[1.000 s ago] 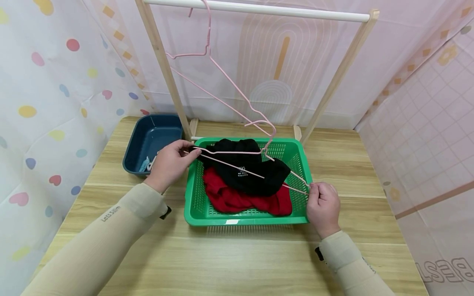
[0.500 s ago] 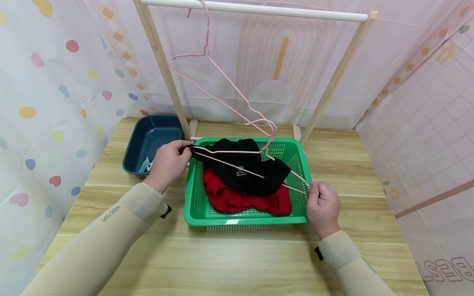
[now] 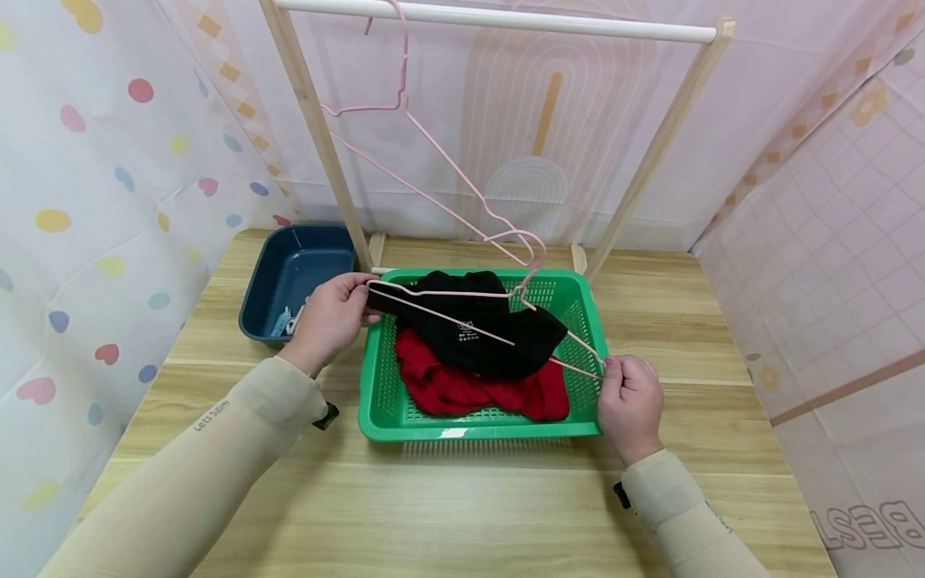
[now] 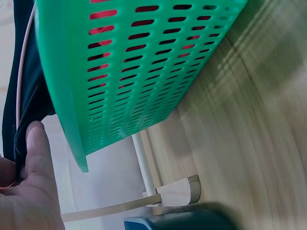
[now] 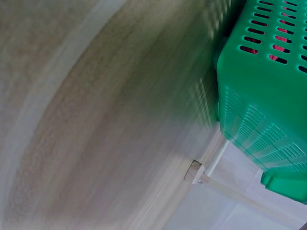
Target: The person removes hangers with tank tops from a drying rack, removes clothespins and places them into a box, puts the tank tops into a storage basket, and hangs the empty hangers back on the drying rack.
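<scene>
In the head view, my left hand (image 3: 328, 319) pinches the edge of a black shirt (image 3: 499, 360) at the left end of a pink clothes hanger (image 3: 462, 294). The left wrist view shows my thumb (image 4: 38, 151) against the dark cloth, with the hanger's wire running along it. My right hand (image 3: 632, 405) grips the hanger's right end, beside the basket's right rim. Part of the wire passes under the shirt, and a small white print shows on the cloth. Below the shirt, a red garment (image 3: 470, 393) lies in the green basket (image 3: 412, 433).
Behind the basket stands a wooden rack with a white rod (image 3: 506, 18), from which a second pink hanger (image 3: 448, 156) hangs. A dark blue bin (image 3: 249, 309) with small light items inside sits at the back left. The wooden table (image 3: 462, 506) extends in front.
My left fingers have shifted slightly left along the cloth, drawing the shirt's edge out over the hanger's left end. The hanger's hook has moved slightly right; my right hand stays in place.
</scene>
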`<action>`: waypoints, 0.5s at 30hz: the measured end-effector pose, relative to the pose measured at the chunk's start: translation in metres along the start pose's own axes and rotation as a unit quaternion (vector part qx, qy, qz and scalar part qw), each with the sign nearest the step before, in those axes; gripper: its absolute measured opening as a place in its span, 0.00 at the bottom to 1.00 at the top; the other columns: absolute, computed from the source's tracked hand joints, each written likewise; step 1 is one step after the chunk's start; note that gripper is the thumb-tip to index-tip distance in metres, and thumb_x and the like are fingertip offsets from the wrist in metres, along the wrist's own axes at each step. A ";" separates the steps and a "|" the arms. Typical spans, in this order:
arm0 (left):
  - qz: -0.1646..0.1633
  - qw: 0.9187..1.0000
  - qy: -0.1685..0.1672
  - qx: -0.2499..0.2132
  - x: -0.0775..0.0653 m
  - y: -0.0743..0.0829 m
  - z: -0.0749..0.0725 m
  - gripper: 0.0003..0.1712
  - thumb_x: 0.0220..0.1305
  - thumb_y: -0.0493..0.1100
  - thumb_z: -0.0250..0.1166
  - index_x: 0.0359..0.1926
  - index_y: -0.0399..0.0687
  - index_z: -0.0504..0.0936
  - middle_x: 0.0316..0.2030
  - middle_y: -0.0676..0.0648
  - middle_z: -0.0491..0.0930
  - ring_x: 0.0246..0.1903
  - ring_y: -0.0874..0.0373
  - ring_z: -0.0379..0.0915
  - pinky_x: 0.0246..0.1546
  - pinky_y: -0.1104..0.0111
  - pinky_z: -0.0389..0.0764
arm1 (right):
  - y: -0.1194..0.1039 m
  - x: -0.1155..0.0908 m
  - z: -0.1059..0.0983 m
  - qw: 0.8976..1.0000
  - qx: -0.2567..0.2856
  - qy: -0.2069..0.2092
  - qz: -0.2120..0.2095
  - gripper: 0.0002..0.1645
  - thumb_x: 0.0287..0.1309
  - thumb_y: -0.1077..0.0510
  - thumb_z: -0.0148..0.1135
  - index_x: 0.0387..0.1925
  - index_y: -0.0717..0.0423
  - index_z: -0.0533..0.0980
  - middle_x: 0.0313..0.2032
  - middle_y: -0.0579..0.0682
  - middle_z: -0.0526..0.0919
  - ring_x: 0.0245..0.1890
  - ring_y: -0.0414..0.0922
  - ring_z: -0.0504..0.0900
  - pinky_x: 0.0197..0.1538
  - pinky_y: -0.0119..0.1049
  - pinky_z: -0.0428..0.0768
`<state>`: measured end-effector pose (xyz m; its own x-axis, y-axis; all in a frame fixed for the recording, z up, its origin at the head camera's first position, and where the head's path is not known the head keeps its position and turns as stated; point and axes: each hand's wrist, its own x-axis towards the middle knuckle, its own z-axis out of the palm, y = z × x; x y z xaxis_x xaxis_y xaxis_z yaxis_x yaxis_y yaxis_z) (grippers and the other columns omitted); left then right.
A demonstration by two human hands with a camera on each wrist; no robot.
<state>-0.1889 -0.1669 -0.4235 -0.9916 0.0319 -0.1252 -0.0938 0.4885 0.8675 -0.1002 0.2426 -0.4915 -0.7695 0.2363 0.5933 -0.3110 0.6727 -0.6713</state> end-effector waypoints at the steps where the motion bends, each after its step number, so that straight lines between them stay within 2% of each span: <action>1: 0.003 1.000 -0.003 -0.002 0.000 0.000 0.001 0.23 0.85 0.47 0.46 0.70 0.46 0.77 0.59 0.38 0.82 0.38 0.62 0.87 0.41 0.74 0.87 | 0.000 0.000 0.000 1.000 0.000 0.000 -0.001 0.18 0.71 0.69 0.58 0.22 0.68 0.77 0.22 0.61 0.82 0.28 0.51 0.74 0.34 0.32 0.66; 6: 0.028 1.000 -0.009 0.009 0.000 -0.004 0.003 0.22 0.83 0.45 0.50 0.69 0.45 0.77 0.55 0.37 0.84 0.38 0.56 0.86 0.40 0.74 0.86 | 0.000 0.001 0.000 1.000 0.007 0.003 -0.010 0.17 0.69 0.71 0.59 0.21 0.68 0.77 0.21 0.60 0.81 0.28 0.50 0.74 0.35 0.32 0.66; 9: 0.039 0.998 -0.007 0.039 0.000 -0.006 0.003 0.18 0.82 0.45 0.53 0.64 0.47 0.80 0.47 0.40 0.85 0.35 0.55 0.81 0.37 0.73 0.83 | 0.001 0.001 0.000 1.000 0.011 0.003 -0.014 0.18 0.70 0.70 0.58 0.20 0.67 0.77 0.21 0.59 0.81 0.28 0.49 0.73 0.35 0.31 0.66; 13: 0.046 0.996 -0.009 0.073 -0.001 -0.007 0.003 0.14 0.81 0.45 0.56 0.57 0.49 0.83 0.37 0.43 0.82 0.33 0.51 0.74 0.31 0.68 0.76 | 0.002 0.003 -0.004 1.000 0.010 -0.001 -0.016 0.19 0.71 0.69 0.58 0.21 0.68 0.77 0.21 0.59 0.82 0.27 0.48 0.72 0.35 0.30 0.66; 15: 0.052 0.996 -0.017 0.075 -0.001 -0.007 0.004 0.12 0.81 0.44 0.57 0.56 0.49 0.83 0.38 0.43 0.81 0.34 0.51 0.74 0.31 0.68 0.75 | 0.003 0.004 -0.006 1.000 0.010 -0.005 -0.014 0.19 0.71 0.69 0.57 0.22 0.68 0.78 0.22 0.60 0.82 0.28 0.46 0.72 0.35 0.30 0.66</action>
<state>-0.1872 -0.1671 -0.4312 -0.9913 0.1181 -0.0573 0.0261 0.6052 0.7956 -0.1008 0.2497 -0.4885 -0.7665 0.2105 0.6068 -0.3430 0.6646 -0.6638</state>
